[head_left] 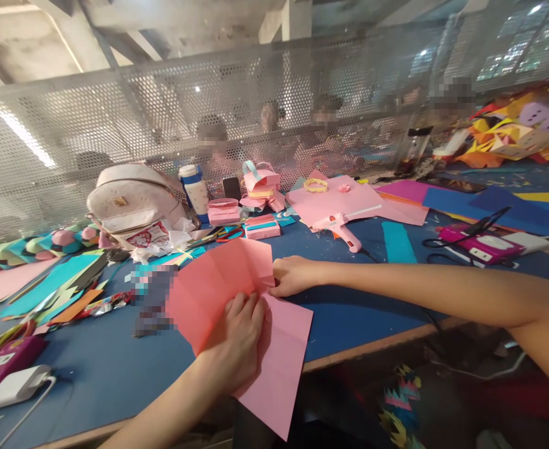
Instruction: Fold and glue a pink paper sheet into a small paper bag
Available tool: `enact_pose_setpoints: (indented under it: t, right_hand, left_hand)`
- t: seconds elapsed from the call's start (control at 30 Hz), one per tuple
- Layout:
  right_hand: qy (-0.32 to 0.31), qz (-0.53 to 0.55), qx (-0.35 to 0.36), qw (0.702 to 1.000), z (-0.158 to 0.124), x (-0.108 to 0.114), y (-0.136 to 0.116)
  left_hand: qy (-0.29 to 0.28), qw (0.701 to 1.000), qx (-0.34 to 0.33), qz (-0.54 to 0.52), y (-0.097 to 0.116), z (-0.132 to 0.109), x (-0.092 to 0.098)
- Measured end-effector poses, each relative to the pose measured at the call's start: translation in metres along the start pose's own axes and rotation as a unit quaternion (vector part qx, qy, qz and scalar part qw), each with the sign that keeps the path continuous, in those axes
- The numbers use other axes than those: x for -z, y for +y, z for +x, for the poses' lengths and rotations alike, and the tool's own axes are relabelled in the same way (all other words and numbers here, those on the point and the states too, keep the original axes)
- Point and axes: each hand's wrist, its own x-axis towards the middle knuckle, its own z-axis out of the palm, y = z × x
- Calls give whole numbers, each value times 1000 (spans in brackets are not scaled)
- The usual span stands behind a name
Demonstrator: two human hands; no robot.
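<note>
While the left hand (237, 342) lies on the pink paper (218, 284) with its fingers pressed down and nothing enclosed in its grip, the right hand (293, 275) is curled shut on the sheet's right edge, just where an upper flap lifts off the lower part. The paper sits at the near edge of the blue bench (115, 368), and its lowest corner hangs past that edge.

To crease well from here, I judge that the left fingers should pin the sheet right beside the fold line. The right hand should match the edges before any pressure goes on, since old creases across the flap could pull the new one off line. The overhanging corner has no support, so pressing is best kept to the part over the bench.

The right fingertips are tucked under the hand, so whether the thumb is over or under the flap cannot be told. A blurred patch just left of the paper hides whatever lies there. Farther out are a glue gun (342, 229), a pale backpack (131, 199) and paper scraps. Behind the mesh screen (162, 93), other people show only as hazy shapes.
</note>
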Motion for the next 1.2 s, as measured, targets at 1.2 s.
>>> enact_pose_setpoints:
  t: [1.2]
  right_hand:
    - [117, 90, 141, 979, -83, -28, 15]
  left_hand:
    - [182, 974, -123, 48, 28, -47, -33]
